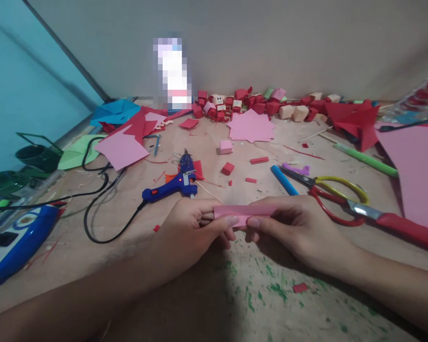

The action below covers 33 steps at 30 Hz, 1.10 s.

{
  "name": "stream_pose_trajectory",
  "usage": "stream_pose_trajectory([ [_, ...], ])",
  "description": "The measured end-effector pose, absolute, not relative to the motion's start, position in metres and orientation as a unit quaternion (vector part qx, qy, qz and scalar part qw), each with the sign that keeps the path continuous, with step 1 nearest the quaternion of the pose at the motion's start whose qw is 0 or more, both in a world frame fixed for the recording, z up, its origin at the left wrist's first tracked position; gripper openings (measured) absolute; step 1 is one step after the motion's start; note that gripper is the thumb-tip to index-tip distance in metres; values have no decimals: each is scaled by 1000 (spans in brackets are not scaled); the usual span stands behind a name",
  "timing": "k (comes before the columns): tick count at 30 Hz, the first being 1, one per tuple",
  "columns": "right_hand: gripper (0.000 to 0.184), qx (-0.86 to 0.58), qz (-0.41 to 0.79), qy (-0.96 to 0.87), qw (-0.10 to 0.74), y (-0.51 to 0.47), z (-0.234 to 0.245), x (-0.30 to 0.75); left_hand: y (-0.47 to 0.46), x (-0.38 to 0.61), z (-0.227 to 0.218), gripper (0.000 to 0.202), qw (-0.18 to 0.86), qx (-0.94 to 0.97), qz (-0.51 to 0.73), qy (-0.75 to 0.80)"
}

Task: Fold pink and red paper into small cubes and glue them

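A folded strip of pink paper point(245, 210) is stretched between my two hands above the table. My left hand point(199, 225) pinches its left part, thumb in front and fingers behind. On the other side my right hand point(288, 223) grips it the same way, and the two thumbs almost meet at the strip's middle. Beyond the hands lie a small pink paper cube point(226, 147), a red paper cube point(228, 168) and a folded red strip point(259, 160). Scissors point(328, 190) with red and yellow handles rest just past my right hand.
A blue glue gun point(174, 185) with a black cord lies at left. Pink sheets point(251, 126) and several small paper cubes point(235, 102) line the back near a lit, blurred screen point(174, 73). At right are a red-handled tool point(406, 230), a green pen point(367, 160) and pink paper point(419, 175).
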State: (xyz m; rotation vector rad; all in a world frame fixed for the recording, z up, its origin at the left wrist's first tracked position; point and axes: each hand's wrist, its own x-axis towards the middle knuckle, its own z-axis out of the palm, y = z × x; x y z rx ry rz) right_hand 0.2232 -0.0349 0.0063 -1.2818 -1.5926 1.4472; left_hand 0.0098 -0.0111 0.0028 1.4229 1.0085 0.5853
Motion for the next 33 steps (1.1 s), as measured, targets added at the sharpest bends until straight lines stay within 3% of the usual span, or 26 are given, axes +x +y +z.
stream_pose_trajectory([
  [6,26,-483,575,-598,283,-34,9,222,-14,6,3,23,507,704,246,433],
  [13,20,-478,543,-621,302,-33,8,224,-11,6,2,26,547,680,216,439],
  [20,19,-476,538,-618,319,-34,8,224,-12,5,2,30,495,721,233,426],
  [26,24,-492,568,-598,279,-36,8,222,-13,3,1,28,431,772,244,398],
  [33,22,-481,529,-627,308,-34,8,224,-12,6,5,26,433,772,226,407],
])
